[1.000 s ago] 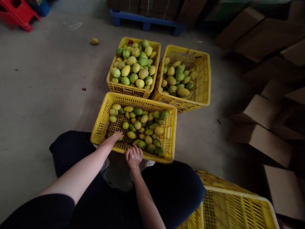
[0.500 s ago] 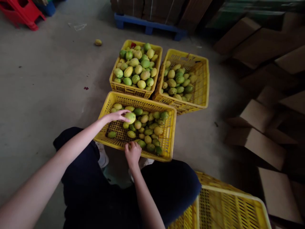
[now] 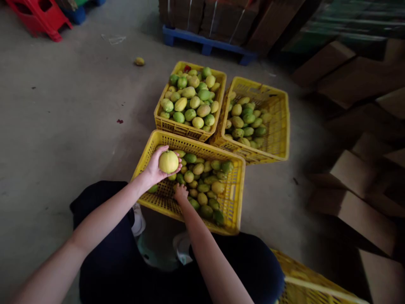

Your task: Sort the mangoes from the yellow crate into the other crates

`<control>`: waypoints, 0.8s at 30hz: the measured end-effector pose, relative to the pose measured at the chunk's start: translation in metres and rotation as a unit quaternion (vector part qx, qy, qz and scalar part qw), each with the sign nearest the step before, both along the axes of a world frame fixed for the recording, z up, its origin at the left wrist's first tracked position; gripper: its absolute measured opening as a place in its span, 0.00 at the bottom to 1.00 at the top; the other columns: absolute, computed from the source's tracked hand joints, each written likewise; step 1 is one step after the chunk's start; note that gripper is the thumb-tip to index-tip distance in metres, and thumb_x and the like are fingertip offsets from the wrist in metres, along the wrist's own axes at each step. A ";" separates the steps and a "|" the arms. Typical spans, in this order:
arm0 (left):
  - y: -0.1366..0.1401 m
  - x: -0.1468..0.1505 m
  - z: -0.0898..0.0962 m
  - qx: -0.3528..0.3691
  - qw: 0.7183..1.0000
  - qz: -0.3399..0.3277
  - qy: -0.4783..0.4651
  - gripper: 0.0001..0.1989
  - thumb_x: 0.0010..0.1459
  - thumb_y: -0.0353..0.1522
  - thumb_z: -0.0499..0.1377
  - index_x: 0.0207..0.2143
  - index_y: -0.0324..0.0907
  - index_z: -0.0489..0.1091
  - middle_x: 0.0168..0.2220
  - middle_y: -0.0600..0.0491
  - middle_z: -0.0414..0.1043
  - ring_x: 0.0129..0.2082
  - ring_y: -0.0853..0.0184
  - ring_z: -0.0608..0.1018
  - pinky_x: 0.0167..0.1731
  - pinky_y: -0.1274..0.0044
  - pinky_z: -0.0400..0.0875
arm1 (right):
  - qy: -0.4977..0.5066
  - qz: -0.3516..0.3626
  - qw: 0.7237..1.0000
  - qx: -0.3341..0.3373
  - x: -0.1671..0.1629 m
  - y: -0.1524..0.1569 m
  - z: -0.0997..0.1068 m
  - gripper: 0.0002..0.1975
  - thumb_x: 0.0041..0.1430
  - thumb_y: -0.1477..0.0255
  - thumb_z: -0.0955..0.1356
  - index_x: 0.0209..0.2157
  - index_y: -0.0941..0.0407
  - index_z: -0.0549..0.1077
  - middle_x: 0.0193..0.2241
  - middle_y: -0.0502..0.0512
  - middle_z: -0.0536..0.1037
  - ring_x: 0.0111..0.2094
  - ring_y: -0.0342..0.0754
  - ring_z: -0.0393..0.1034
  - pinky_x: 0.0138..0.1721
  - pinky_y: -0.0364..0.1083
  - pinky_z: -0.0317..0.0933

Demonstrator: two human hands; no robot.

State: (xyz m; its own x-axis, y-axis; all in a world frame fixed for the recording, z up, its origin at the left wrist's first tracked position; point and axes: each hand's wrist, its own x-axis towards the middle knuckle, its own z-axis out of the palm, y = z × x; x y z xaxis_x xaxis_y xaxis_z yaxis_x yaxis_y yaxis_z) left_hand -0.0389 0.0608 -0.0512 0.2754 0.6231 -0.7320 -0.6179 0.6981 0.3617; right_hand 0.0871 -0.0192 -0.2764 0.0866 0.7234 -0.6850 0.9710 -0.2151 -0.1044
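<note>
A pale yellow, rounded lemon [image 3: 168, 162] rests in my left hand [image 3: 155, 165], which is raised over the left part of the near yellow crate [image 3: 190, 140]. The fingers wrap round its far side and the thumb lies along its near-left side. My right hand [image 3: 181, 192] is down inside the same crate, its fingers curled onto a lemon that they mostly cover. Green and yellow lemons [image 3: 202, 179] lie loose about it, mainly in the crate's middle and right. At the left end, part of the slotted bottom shows.
Behind stand a yellow crate [image 3: 186, 131] heaped with lemons and another crate [image 3: 278, 126] partly filled. One lemon [image 3: 139, 61] lies on the floor. Cardboard boxes [image 3: 363, 219] crowd the right, a blue pallet [image 3: 207, 44] the back, a red stool [image 3: 39, 19] the far left.
My left hand has turned over and lifted the lemon, now cradling it. From the crate's near rim, my right hand has moved inward among the lemons. The whole view has shifted slightly.
</note>
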 end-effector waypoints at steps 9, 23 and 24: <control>0.009 -0.002 0.000 -0.021 1.000 0.016 0.015 0.15 0.62 0.41 0.55 0.34 0.37 0.73 0.28 0.47 0.77 0.28 0.65 0.80 0.30 0.73 0.79 | 0.017 -0.003 1.000 0.001 0.003 0.009 0.000 0.17 0.67 0.65 0.68 0.54 0.57 0.71 0.52 0.59 0.74 0.48 0.52 0.74 0.48 0.55 0.72; -0.016 0.008 0.040 0.172 0.983 -0.036 -0.056 0.14 0.60 0.35 0.55 0.45 0.38 0.69 0.40 0.45 0.77 0.42 0.61 0.82 0.45 0.72 0.79 | 0.380 -0.096 0.795 0.463 0.100 0.028 0.209 0.30 0.49 0.60 0.75 0.53 0.51 0.71 0.44 0.55 0.76 0.43 0.54 0.75 0.44 0.54 0.72; -0.021 0.009 0.042 0.190 0.979 -0.047 -0.064 0.15 0.61 0.36 0.54 0.46 0.37 0.69 0.40 0.44 0.78 0.41 0.62 0.82 0.45 0.74 0.78 | 0.409 -0.114 0.769 0.479 0.100 0.019 0.215 0.29 0.49 0.60 0.75 0.53 0.51 0.71 0.45 0.56 0.76 0.43 0.55 0.75 0.43 0.54 0.73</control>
State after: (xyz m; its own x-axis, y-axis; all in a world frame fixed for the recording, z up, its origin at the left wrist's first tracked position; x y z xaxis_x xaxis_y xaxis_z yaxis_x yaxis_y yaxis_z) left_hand -0.0301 0.0397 -0.0094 0.4189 0.8109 -0.4086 -0.6141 0.5845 0.5303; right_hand 0.1871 -0.0006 -0.0609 0.1090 0.9596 0.2594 0.4459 0.1860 -0.8755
